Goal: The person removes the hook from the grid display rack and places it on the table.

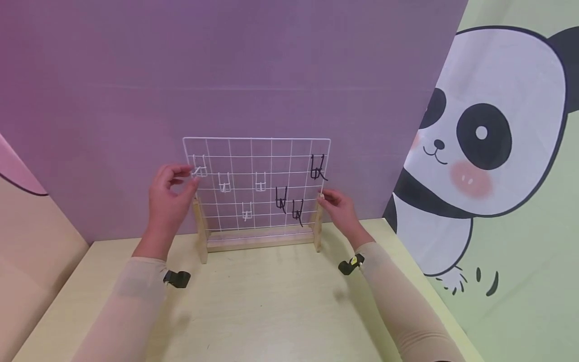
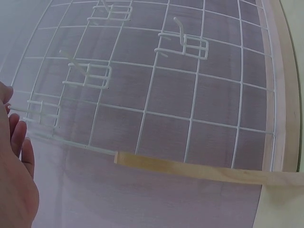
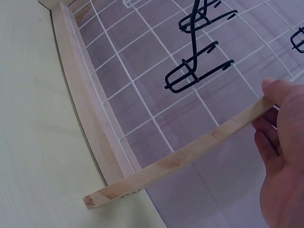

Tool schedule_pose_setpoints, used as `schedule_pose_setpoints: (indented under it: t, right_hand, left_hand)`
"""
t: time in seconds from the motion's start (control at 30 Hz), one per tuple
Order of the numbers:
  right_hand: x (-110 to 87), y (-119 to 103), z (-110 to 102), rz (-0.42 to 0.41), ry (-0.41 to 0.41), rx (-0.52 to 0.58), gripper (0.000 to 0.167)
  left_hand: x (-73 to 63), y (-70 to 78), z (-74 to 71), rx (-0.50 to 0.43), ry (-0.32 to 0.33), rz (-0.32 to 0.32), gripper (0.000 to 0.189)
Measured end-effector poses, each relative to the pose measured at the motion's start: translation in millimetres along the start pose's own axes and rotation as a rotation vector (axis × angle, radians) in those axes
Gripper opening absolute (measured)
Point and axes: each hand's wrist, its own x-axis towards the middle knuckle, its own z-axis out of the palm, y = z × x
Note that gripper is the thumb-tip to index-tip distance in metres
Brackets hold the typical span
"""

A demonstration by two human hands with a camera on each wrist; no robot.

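Observation:
A white wire grid panel (image 1: 257, 138) stands upright in a wooden stand (image 1: 260, 243). White hooks (image 1: 224, 183) hang on its left and middle, black hooks (image 1: 281, 199) on its right. At the panel's upper left, my left hand (image 1: 169, 198) pinches the prong of a white hook (image 2: 45, 113) between thumb and fingers; the fingertips are partly cut off in the left wrist view. My right hand (image 1: 342, 210) grips the top end of the right wooden post (image 3: 175, 159), thumb on one side and fingers on the other.
The stand rests on a pale wooden table (image 1: 262, 301) near its back edge. Close behind rises a purple backdrop (image 1: 253, 65). A wall with a panda picture (image 1: 488, 151) borders the right side.

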Motion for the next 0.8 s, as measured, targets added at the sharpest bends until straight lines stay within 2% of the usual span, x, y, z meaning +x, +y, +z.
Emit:
schedule_pose_setpoints:
  t: [0.3, 0.67, 0.8]
  right_hand:
    - [0.5, 1.3, -0.1, 0.058, 0.012, 0.023, 0.034]
    - [2.0, 6.6, -1.3, 0.079, 0.016, 0.036, 0.035]
    - [2.2, 8.3, -2.2, 0.076, 0.012, 0.051, 0.034]
  left_hand:
    - [3.2, -4.0, 2.9, 0.012, 0.012, 0.041, 0.017]
    - [3.6, -7.3, 4.4, 0.051, 0.098, 0.013, 0.013]
    - [4.6, -7.7, 4.7, 0.052, 0.147, 0.007, 0.012]
